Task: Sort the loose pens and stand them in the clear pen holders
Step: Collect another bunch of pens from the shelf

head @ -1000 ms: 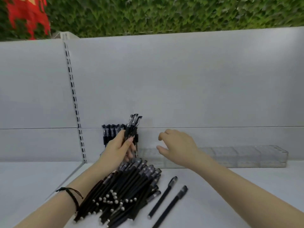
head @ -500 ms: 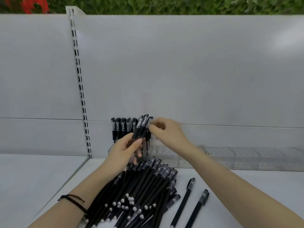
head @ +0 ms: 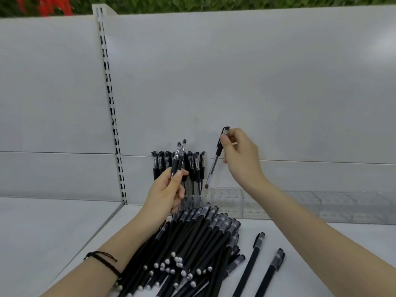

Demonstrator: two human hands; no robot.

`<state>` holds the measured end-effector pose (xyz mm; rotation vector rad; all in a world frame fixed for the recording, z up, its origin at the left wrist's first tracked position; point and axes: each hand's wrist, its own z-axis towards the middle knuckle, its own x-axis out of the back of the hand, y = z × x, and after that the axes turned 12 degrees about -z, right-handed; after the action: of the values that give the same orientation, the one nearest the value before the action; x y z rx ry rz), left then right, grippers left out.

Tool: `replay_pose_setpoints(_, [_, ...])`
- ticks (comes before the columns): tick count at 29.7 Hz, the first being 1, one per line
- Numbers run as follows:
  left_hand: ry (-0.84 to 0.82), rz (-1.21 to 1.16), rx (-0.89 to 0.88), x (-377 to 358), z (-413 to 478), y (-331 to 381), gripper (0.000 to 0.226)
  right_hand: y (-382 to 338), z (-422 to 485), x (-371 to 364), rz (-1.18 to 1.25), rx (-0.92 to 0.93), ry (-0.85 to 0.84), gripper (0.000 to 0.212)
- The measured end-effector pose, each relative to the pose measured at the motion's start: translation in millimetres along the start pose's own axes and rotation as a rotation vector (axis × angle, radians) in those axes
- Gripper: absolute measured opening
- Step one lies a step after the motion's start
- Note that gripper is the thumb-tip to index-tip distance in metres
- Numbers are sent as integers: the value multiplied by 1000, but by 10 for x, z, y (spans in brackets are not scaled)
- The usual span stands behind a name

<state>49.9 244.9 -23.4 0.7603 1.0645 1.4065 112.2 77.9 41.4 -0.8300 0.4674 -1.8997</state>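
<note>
Left hand and right hand seen bare, forearms uncovered to frame edge. Thin black cord bracelet, strands doubled, worn on left wrist.

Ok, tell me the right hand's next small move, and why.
Probably lower the pen into the clear holder beside the standing pens: the right hand pinches it by its cap, tilted, with its lower end just above the holder.

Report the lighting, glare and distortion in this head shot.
Head view: light is soft and even, and shadows under the pile of pens are faint; a pale glare patch sits on the back panel at upper right; the wide-angle lens bows the panel's top edge; the clear pen holders nearly vanish against the grey.
</note>
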Motion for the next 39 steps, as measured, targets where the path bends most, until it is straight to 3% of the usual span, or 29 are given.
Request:
replay_pose_setpoints(7, [8,13,28,-24,-1,2,21,91,-73,-89,-196,173,-54,8])
replay_pose_setpoints(11, [-12,27,37,-23,7,-4,21,161,-113,-157,-296,140,-170,8])
replay_pose_setpoints(16, [-25,20,36,-33,-9,7,20,196,-117,-184,-296,76,-176,19])
replay_pose_setpoints(19, [-32,26,43,-45,-20,5,18,225,-150,-216,-236,34,-233,12])
replay_pose_setpoints(24, [-39,16,54,-71,-31,12,17,280,-203,-257,-157,-10,-151,10])
replay_pose_setpoints(32, [-109,-48,99,-67,-49,9,17,275,-240,-233,-381,2,-199,10])
replay_pose_setpoints(35, [-151,-117,89,-84,-63,11,18,155,-211,-185,-188,3,-140,17])
replay_pose_setpoints(39, [-169,-110,55,-86,-63,5,22,36,-200,-196,35,-26,-226,20])
